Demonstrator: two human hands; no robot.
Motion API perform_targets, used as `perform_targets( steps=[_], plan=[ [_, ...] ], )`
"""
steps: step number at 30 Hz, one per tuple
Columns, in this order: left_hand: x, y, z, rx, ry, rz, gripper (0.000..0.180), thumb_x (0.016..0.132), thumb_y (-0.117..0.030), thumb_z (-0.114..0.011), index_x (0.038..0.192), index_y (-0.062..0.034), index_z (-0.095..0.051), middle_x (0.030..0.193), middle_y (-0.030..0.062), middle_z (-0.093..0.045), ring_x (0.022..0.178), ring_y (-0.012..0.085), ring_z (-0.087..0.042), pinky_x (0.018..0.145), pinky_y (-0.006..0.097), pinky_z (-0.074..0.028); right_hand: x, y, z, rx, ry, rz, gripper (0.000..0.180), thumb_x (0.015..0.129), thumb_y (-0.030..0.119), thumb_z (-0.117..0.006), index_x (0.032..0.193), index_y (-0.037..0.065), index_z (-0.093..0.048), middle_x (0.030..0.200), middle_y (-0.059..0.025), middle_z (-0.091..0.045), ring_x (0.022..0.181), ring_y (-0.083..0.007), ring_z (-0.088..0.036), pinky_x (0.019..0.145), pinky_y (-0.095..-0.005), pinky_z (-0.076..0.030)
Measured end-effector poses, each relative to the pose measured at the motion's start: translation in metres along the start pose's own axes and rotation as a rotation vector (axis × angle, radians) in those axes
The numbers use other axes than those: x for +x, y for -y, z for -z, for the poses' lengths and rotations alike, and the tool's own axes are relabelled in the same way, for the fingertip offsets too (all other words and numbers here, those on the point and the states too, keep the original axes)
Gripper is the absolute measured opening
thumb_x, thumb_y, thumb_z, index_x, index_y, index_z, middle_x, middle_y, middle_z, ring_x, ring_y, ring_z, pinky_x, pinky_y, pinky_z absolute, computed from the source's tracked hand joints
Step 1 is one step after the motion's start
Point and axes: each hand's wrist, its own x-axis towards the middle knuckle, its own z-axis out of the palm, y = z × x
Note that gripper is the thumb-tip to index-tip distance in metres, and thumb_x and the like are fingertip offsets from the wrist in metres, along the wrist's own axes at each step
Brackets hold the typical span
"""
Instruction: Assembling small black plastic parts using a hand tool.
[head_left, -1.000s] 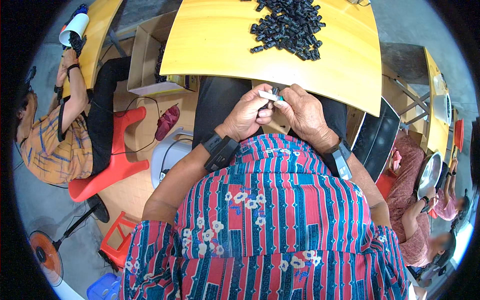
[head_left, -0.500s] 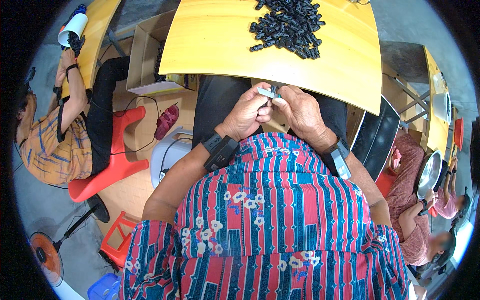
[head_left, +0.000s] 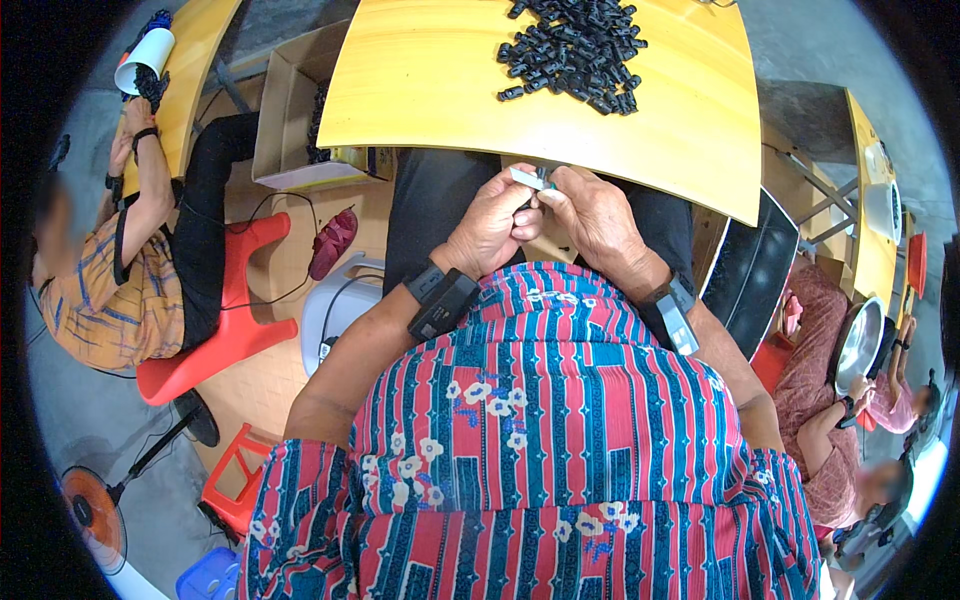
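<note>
Both my hands meet just below the front edge of the yellow table, over my lap. My left hand is closed, thumb and fingers pinching a small black part that is mostly hidden. My right hand is closed beside it, gripping a flat pale blade-like strip with a bit of green near the thumb. The strip's free end points left, across my left fingertips. On the table beyond lies a heap of small black plastic parts.
A cardboard box stands left of my legs. Past it sits a co-worker on a red chair. To my right is a black tray-like surface. Other people sit farther right near a metal basin.
Both hands stay together in nearly the same place, with the fingers and the pale strip shifting only slightly. The view has moved a little.
</note>
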Motion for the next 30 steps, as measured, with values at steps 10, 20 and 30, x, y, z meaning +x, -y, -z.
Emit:
perform_targets(
  steps=[10,20,30],
  plan=[
    [-0.001,0.002,-0.006,0.077,0.016,0.044,0.011,0.097,-0.019,-0.046,0.106,-0.0121,-0.049,0.081,-0.0016,-0.047,0.059,0.0039,-0.039,0.049,0.016,-0.033,0.006,-0.006,-0.001,0.134,0.005,-0.154,0.024,0.089,0.024,-0.055,0.083,0.0,-0.054,0.076,-0.0207,-0.056,0.076,-0.0403,-0.056,0.064,-0.0442,-0.045],
    [-0.002,-0.002,-0.006,0.018,0.049,-0.01,0.011,0.098,-0.021,-0.045,0.099,-0.0117,-0.049,0.081,-0.0022,-0.046,0.06,0.0033,-0.038,0.048,0.015,-0.03,-0.004,0.002,0.006,0.575,-0.282,-0.124,0.014,0.089,0.01,-0.06,0.101,0.002,-0.06,0.084,-0.0027,-0.059,0.073,-0.0065,-0.053,0.067,-0.0213,-0.044],
    [-0.003,-0.004,-0.011,-0.021,-0.036,-0.024,0.012,0.098,-0.022,-0.043,0.101,-0.012,-0.051,0.082,-0.0026,-0.049,0.06,0.0022,-0.039,0.048,0.015,-0.031,-0.006,0.004,0.003,0.05,-0.179,0.114,0.036,0.077,0.01,-0.064,0.113,0.009,-0.062,0.099,-0.0154,-0.064,0.085,-0.0317,-0.064,0.072,-0.0363,-0.053]
  ],
)
